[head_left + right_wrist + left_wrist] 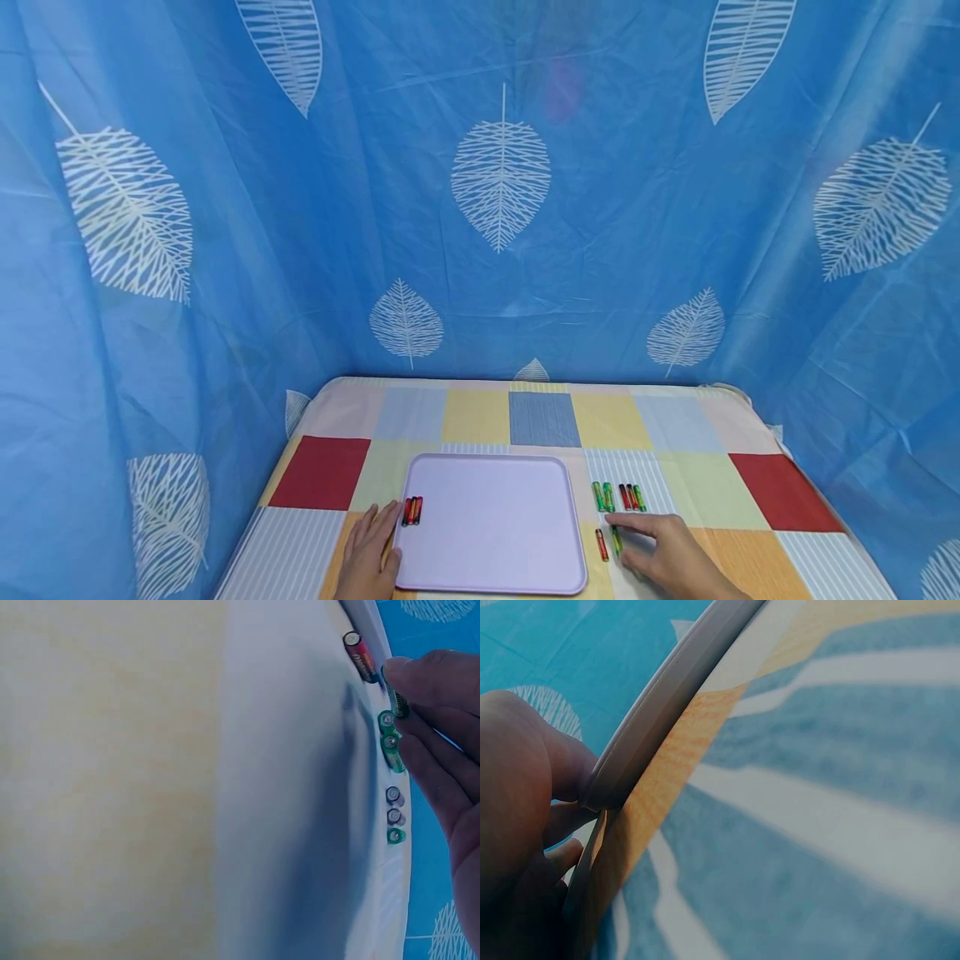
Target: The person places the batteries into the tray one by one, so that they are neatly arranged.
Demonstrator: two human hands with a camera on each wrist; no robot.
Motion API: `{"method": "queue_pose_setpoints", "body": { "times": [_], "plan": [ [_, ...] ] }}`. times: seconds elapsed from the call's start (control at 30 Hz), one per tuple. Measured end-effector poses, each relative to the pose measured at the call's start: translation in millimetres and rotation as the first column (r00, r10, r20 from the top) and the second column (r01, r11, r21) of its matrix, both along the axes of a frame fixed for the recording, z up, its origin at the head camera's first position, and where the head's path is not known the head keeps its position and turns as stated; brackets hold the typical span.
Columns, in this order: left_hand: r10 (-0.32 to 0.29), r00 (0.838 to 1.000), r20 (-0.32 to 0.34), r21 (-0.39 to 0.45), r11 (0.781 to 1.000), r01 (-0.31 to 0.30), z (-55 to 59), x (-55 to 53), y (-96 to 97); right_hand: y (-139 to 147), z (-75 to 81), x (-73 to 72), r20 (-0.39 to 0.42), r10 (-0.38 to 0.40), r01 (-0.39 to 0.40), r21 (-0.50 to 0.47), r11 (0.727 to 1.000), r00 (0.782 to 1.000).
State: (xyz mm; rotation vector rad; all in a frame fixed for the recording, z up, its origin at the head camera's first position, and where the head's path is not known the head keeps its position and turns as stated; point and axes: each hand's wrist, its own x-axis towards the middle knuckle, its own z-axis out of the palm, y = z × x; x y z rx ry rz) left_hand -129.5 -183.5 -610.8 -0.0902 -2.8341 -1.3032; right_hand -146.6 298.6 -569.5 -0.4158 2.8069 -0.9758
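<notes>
In the head view, a flat, rounded rectangular lilac tray (491, 525) with a raised rim lay on a worktop (750, 492) spread with a cloth of coloured rectangles. The person's left hand (367, 554) rested against the tray's left edge, its grip relaxed, with the fingers extended and the thumb near the tray's side. Just inside that edge lay a small cluster of red-and-black cylindrical batteries (412, 511), side by side. Beyond the tray's right edge, the right hand (667, 550) had its grip pinched on a slim green cylindrical battery (617, 542). Between it and the tray lay a single red cylindrical battery (602, 544). Farther from the person were a pair of green batteries (603, 497) and, to their right, a row of two red-and-black batteries (627, 497) and one green-and-black battery (639, 498). A blue curtain (600, 250) with white leaf prints hung behind and at both sides.

In the left wrist view, the left fingers touched the tray's rim; part of the hand was in shadow.

In the right wrist view, thumb and fingers held the green battery close to the single red one. Whether its lower end met the cloth could not be told.
</notes>
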Motion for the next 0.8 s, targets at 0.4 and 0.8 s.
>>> {"method": "queue_pose_setpoints", "body": {
  "times": [0.4, 0.8],
  "plan": [
    [-0.002, 1.0, -0.012, -0.001, 1.0, 0.002, -0.3, 1.0, 0.3, -12, 10.1, -13.4, -0.149, 0.109, -0.111, -0.005, 0.994, 0.983],
    [-0.002, 1.0, -0.005, -0.019, 1.0, 0.002, 3.2, 2.0, 0.5, -42, 13.4, -31.7, -0.245, 0.181, -0.201, -0.06, 0.978, 0.952]
  ]
}}
